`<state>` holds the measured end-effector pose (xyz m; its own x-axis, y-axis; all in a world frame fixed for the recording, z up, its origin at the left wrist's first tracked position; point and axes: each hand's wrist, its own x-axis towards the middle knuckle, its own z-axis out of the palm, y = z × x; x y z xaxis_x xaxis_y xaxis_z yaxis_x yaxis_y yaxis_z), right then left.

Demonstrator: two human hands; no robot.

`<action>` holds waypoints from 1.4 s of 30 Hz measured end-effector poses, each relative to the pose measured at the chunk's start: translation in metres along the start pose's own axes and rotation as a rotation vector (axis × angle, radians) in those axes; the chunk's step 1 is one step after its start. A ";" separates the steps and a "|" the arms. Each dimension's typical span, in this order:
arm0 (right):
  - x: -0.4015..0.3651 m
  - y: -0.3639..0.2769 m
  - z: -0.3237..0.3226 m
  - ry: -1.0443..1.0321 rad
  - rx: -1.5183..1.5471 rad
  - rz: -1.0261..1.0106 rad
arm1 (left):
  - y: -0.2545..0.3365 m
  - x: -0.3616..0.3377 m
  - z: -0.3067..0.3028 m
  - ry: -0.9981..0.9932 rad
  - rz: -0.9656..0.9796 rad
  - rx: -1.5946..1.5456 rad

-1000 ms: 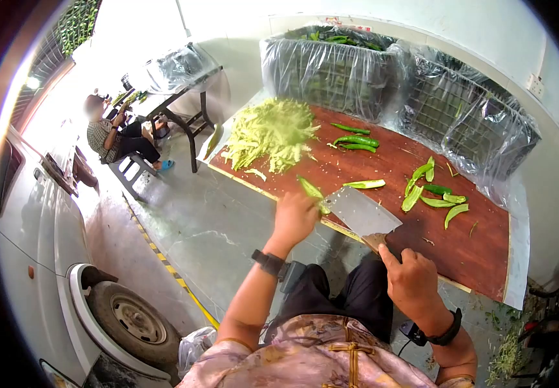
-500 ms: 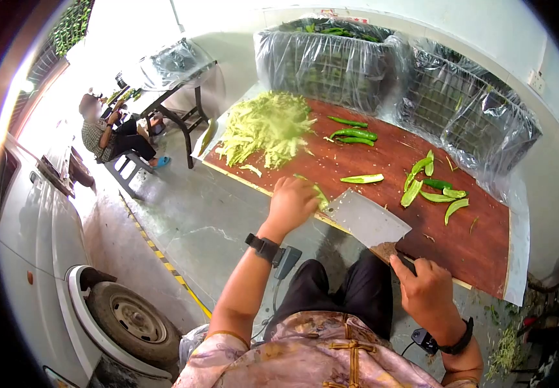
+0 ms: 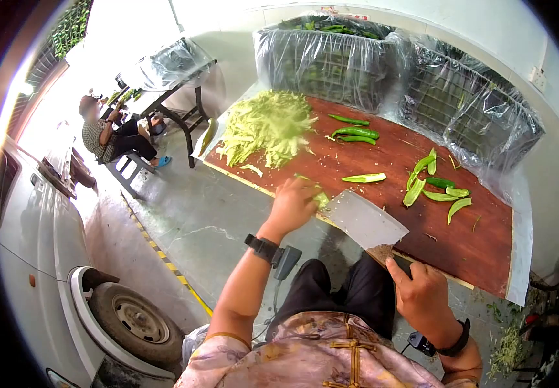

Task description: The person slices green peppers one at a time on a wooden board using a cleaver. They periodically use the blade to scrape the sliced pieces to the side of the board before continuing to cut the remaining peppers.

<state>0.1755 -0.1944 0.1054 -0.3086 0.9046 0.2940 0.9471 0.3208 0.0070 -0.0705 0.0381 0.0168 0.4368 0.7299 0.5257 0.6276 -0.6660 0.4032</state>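
Observation:
My right hand [image 3: 423,296] is closed round the handle of a cleaver [image 3: 366,218], its index finger stretched along toward the blade. The wide blade lies low over the front edge of the red-brown board [image 3: 357,161], its tip end close to my left hand [image 3: 294,205]. Fingers curled, that hand presses a piece of green pepper [image 3: 321,199] against the board; much of the piece is hidden under it. A heap of pale green pepper strips [image 3: 266,129] lies at the left. One pepper half [image 3: 365,178] rests behind the blade, and several split peppers [image 3: 415,193] lie farther right.
Whole green peppers [image 3: 357,134] lie near the back of the board. Behind it stand two plastic-lined crates [image 3: 325,64], the left one showing peppers. A person [image 3: 108,132] sits by another table [image 3: 163,97] at the far left. A vehicle wheel [image 3: 138,318] is at lower left.
The cleaver and my right hand have shifted slightly to the left. My left hand stays on the pepper piece at almost the same spot.

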 end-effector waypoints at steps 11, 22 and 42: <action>0.015 -0.001 0.025 0.025 0.070 0.033 | -0.019 0.011 0.000 0.009 -0.103 -0.119; 0.028 -0.002 0.027 0.022 0.080 -0.025 | -0.028 0.002 0.003 0.013 0.027 0.161; 0.042 -0.016 0.065 0.130 0.086 -0.013 | -0.020 0.011 -0.014 -0.028 -0.004 0.022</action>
<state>0.1420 -0.1435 0.0551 -0.3012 0.8581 0.4158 0.9306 0.3597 -0.0683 -0.0869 0.0572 0.0250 0.4518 0.7369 0.5028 0.6433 -0.6596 0.3887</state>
